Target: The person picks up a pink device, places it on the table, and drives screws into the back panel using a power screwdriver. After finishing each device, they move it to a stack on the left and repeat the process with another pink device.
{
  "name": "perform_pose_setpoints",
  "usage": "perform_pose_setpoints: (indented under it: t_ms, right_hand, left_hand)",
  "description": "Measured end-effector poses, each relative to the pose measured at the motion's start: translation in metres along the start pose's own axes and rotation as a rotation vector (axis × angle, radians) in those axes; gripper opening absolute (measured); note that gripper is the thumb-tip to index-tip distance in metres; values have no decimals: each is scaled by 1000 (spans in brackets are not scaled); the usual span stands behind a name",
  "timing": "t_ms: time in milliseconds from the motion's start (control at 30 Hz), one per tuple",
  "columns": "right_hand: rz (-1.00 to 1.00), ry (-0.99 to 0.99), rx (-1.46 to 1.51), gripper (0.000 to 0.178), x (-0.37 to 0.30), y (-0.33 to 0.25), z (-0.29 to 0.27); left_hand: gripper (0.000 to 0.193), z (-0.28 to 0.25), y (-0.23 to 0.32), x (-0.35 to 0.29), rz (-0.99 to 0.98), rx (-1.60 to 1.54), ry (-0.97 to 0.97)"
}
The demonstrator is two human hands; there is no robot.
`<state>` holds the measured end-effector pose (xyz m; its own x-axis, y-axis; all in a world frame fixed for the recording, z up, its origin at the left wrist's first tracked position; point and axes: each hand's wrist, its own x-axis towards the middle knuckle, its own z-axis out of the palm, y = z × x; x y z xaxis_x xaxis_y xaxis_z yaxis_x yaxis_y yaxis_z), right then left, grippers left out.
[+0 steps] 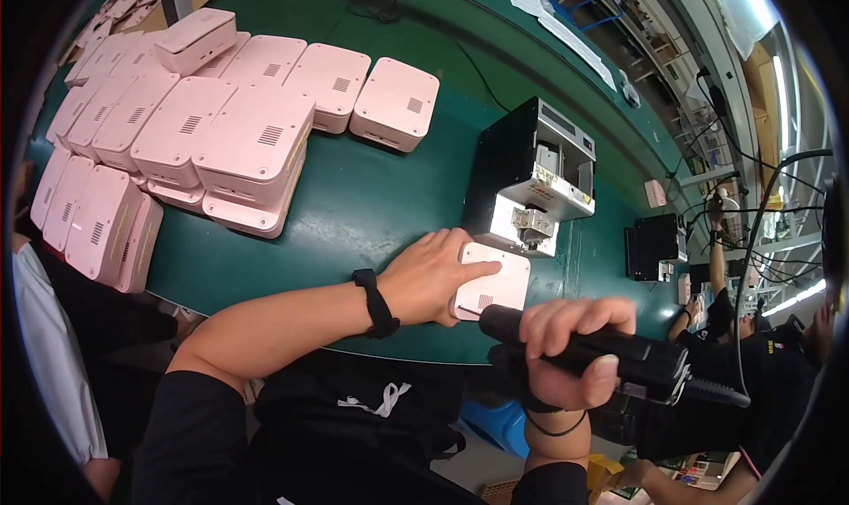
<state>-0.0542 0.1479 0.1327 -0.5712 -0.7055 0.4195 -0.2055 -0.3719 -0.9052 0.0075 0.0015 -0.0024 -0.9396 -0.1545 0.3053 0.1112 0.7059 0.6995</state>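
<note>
A pink plastic box [502, 286] with rounded corners and a slotted vent lies flat on the green table. My left hand [432, 271] is closed around its left side, the thumb stretched across the top face. A black corded electric screwdriver [650, 362] is gripped in my right hand [575, 350], tilted almost level. Its thin bit reaches the box's near left corner; I cannot tell whether it touches a screw there. Just beyond the box stands a black and silver screw feeder [508, 173].
Many similar pink boxes [256, 142] are stacked at the left of the green table [354, 213]. The screwdriver's cable [747, 328] runs up on the right. Another person's arm [718, 262] is near a second black machine [659, 248]. A blue bin [497, 427] sits below the table edge.
</note>
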Motion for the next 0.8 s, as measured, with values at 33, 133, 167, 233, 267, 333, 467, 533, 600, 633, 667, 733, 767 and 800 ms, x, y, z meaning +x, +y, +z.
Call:
perform_pose_setpoints:
  t_ms: [33,133,167,233,267,333,467,533,600,633,667,733,767,800]
  right_hand:
    - [19,-10,11,46,-1,3,1]
    - [66,-24,2,47,-3,-1,3]
    - [85,-34,10,48,-2,-1,2]
    - [96,-33,27,48,-3,2,-2]
    - [136,-44,64,48,-2,3,-5]
    - [89,-88,53,47,4,-5,-12]
    - [-11,-178,228,46,10,-30,-18]
    - [-113,-109,528,46,0,-59,-27]
    - [-158,-144,484,46,-16,-81,-39]
    - [-162,-179,415,45,-27,-89,-46]
    - [-185,-171,417,45,-39,-91,-57]
    - [-235,-299,306,49,-66,-88,-73]
    - [-259,-306,316,49,-81,-83,-76]
    - [-214,-203,325,47,-100,-83,-79]
  left_hand:
    - [80,0,-1,0,-1,-2,5]
    - [80,3,-2,-1,23,-45,26]
    - [80,2,-3,1,31,-53,38]
    - [81,-1,-2,0,66,-38,47]
    - [82,-3,0,1,65,-25,54]
    - [82,-4,8,2,97,-4,29]
    - [80,-10,16,4,67,65,-30]
    - [78,-6,24,6,38,73,-65]
    - [74,-11,31,6,-29,-44,-150]
    - [71,-10,36,7,-114,-202,-231]
    - [68,-7,40,5,-212,-360,-311]
    - [65,12,51,8,-505,-771,-510]
    - [63,21,56,11,-827,-1198,-676]
    - [63,34,66,22,-796,-1184,-703]
